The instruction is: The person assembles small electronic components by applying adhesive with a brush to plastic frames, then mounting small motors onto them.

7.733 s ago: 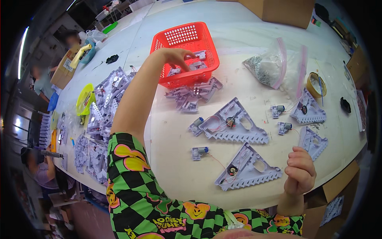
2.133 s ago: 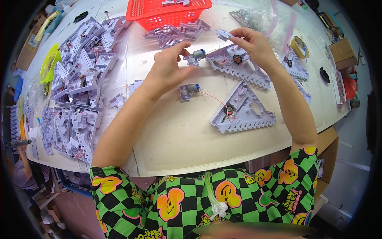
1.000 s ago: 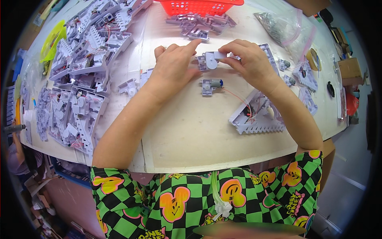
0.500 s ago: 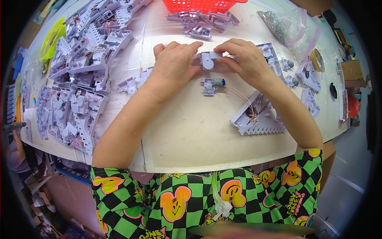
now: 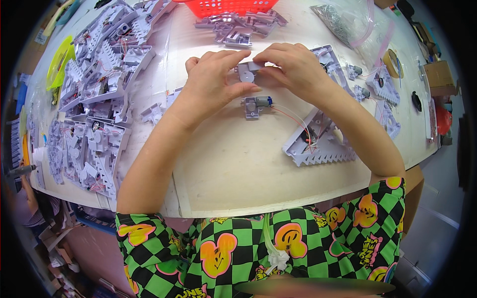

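My right hand [image 5: 294, 69] pinches the right end of a small grey plastic housing [image 5: 247, 74] with a round boss between thumb and index finger. Around its left side, my left hand [image 5: 214, 79] has thumb and index finger spread; the thumb looks apart from the housing, below it. Just nearer to me lies a second grey housing [image 5: 252, 110] with a small motor [image 5: 263, 101] seated in it. Red and white wires run from that motor to a grey toothed casing [image 5: 323, 149] under my right forearm.
Toothed grey casings [image 5: 107, 64] with wires pile up on the left, beside a yellow-green tray [image 5: 59, 62]. At the back, loose grey parts [image 5: 238, 30] lie before a red basket [image 5: 228, 7]. A clear bag of screws [image 5: 335, 22] and more motors [image 5: 355, 72] are at right.
The view has shifted slightly, moving the table things a little leftward. My left thumb and index finger have spread wider apart. The right hand keeps its pinch at the housing.
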Motion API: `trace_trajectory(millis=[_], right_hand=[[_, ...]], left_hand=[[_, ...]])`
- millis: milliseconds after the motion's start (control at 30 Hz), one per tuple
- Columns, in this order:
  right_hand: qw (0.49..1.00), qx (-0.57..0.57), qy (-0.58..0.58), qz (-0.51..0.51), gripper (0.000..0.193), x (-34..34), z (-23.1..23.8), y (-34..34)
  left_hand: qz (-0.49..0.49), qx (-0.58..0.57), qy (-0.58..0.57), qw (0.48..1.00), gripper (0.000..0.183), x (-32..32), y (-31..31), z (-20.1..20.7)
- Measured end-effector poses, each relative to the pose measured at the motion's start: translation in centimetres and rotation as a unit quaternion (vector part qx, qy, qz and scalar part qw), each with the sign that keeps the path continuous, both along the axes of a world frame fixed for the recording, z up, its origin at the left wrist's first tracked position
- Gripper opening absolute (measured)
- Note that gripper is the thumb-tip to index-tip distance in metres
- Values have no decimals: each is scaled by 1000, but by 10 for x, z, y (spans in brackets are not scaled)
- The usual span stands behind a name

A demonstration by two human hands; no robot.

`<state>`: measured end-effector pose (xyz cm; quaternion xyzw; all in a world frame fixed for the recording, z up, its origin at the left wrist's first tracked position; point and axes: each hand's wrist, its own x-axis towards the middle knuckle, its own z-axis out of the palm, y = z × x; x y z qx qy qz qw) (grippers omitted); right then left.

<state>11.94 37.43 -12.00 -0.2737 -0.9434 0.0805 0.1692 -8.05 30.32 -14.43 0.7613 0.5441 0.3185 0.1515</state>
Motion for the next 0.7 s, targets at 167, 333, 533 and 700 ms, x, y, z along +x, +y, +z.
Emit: trace_trajectory(millis=[167, 333, 533, 700], right_hand=[[1000, -11, 6, -5, 18, 7, -4, 8], [996, 87, -15, -28, 16, 22, 6, 12], [998, 64, -28, -11, 7, 28, -1, 11], [997, 75, -9, 4, 4, 25, -3, 11]], left_hand=[[-14, -63, 19, 998, 54, 9, 5, -3], [15, -51, 24, 998, 49, 11, 3, -4], [24, -52, 34, 998, 47, 14, 6, 0], [21, -52, 29, 998, 46, 13, 6, -3]])
